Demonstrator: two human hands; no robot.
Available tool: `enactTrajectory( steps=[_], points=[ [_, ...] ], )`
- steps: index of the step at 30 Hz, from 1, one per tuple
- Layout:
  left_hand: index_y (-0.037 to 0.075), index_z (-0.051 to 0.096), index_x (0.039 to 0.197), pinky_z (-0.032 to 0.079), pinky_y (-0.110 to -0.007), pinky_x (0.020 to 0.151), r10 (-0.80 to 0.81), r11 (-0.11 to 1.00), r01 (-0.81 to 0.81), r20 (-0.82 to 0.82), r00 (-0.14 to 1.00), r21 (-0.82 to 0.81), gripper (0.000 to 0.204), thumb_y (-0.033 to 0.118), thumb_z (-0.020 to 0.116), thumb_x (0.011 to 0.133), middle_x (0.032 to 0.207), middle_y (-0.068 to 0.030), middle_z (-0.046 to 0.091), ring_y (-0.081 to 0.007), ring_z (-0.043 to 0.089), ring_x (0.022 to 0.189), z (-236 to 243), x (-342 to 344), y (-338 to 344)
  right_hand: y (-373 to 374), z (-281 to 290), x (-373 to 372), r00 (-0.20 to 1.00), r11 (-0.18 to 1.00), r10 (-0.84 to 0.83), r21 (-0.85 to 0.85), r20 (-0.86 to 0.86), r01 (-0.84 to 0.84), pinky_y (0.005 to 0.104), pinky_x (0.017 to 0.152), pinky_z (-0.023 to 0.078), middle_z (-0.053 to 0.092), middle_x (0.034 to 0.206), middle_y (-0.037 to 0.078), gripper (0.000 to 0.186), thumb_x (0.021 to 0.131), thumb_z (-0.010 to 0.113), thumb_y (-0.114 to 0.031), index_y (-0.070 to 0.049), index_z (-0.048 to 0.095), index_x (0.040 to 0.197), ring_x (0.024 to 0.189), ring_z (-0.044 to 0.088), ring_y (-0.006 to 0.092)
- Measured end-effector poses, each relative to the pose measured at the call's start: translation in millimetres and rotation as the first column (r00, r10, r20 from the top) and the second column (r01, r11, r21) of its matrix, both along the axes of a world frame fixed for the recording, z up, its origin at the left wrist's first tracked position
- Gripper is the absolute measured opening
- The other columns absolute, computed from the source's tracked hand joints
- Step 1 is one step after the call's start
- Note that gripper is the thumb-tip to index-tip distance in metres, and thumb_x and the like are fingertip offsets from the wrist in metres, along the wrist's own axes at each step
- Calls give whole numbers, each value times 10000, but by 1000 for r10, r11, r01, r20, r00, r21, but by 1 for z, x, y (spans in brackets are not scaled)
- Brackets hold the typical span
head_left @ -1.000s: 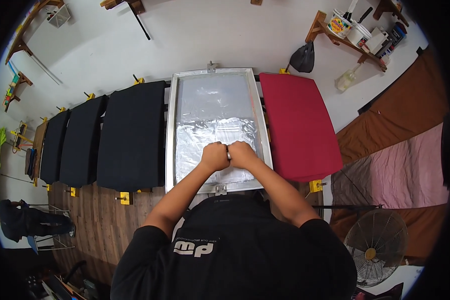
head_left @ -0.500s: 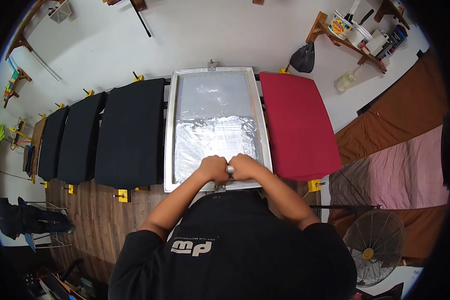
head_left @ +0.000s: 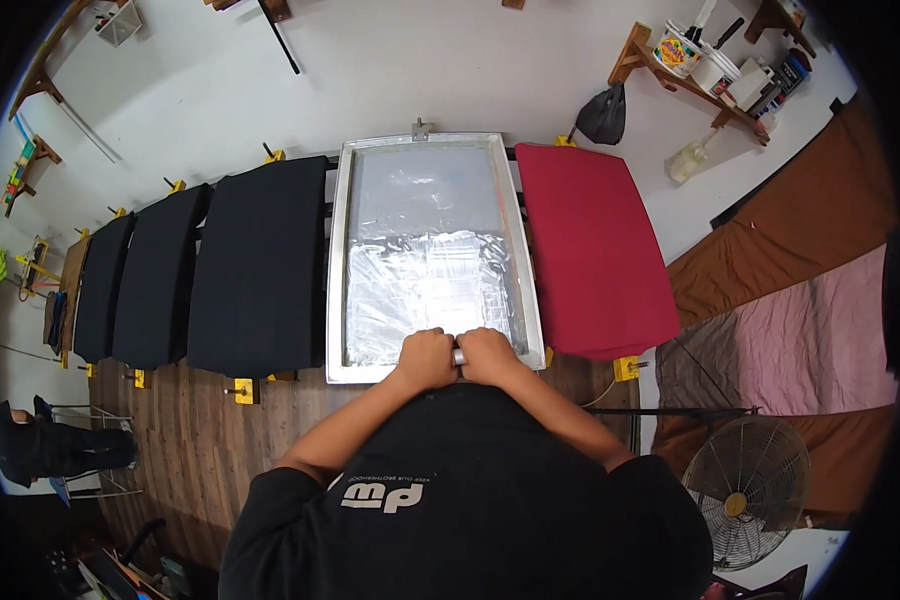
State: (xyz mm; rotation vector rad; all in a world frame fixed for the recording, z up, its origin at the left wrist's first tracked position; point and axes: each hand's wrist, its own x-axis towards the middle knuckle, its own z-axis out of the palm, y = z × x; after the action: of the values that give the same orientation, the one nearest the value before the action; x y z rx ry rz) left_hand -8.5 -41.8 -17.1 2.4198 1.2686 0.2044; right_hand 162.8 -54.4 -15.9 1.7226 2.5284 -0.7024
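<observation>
Both fists sit side by side at the near end of a silver-framed printing screen [head_left: 338, 250]. My left hand [head_left: 427, 358] and my right hand [head_left: 489, 354] are closed around a squeegee [head_left: 459, 357]. Only a short bit of its silver handle shows between them; its blade is hidden under my hands. White ink streaks cover the near half of the mesh [head_left: 430, 280], while the far half [head_left: 425, 190] looks plain grey. What lies beneath the screen cannot be made out in detail.
Left of the screen, black fabric [head_left: 258, 265] covers several boards in a row. Red fabric [head_left: 600, 250] covers the board on the right. Yellow brackets [head_left: 241, 391] stick out along the edge. A caged fan [head_left: 750, 490] stands at lower right, and another person [head_left: 60, 440] is at far left.
My two hands have slid nearer to my body with the squeegee, toward the screen's near rim. The person at far left has shifted slightly.
</observation>
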Motion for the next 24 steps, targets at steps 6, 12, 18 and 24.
enactTrajectory(
  steps=[6, 12, 18, 24],
  points=[
    [105, 784, 871, 597, -464, 764, 115, 965, -149, -158, 981, -218, 252, 289, 703, 718, 868, -179, 747, -370, 735, 843, 17, 7, 61, 70, 15, 7, 996, 994, 81, -70, 40, -78, 497, 815, 586, 723, 918, 258, 221, 682, 706, -133, -22, 763, 864, 896, 714, 421],
    [93, 766, 837, 598, -457, 727, 103, 994, -102, -86, 991, 26, 230, 266, 699, 700, 835, -161, 743, -367, 725, 787, -3, 12, 91, 92, 7, -1, 999, 995, -43, 92, 3, 43, 491, 802, 588, 726, 878, 233, 219, 687, 726, -172, -31, 755, 851, 845, 715, 410],
    [75, 760, 750, 593, -460, 676, 0, 1000, 2, -97, 995, 20, 231, 287, 724, 666, 753, -189, 719, -373, 720, 705, -3, 7, 36, 38, 5, 0, 1000, 1000, 8, 9, 7, -8, 491, 774, 595, 725, 862, 241, 239, 662, 738, -176, -35, 769, 853, 815, 720, 403],
    [86, 779, 821, 593, -465, 692, -3, 993, -11, -122, 993, -116, 226, 260, 709, 696, 781, -190, 729, -370, 729, 741, 19, 3, 22, 24, 14, -1, 999, 997, 31, -74, -5, -32, 490, 772, 588, 722, 857, 252, 237, 669, 716, -166, -18, 764, 847, 831, 718, 412]
  ],
)
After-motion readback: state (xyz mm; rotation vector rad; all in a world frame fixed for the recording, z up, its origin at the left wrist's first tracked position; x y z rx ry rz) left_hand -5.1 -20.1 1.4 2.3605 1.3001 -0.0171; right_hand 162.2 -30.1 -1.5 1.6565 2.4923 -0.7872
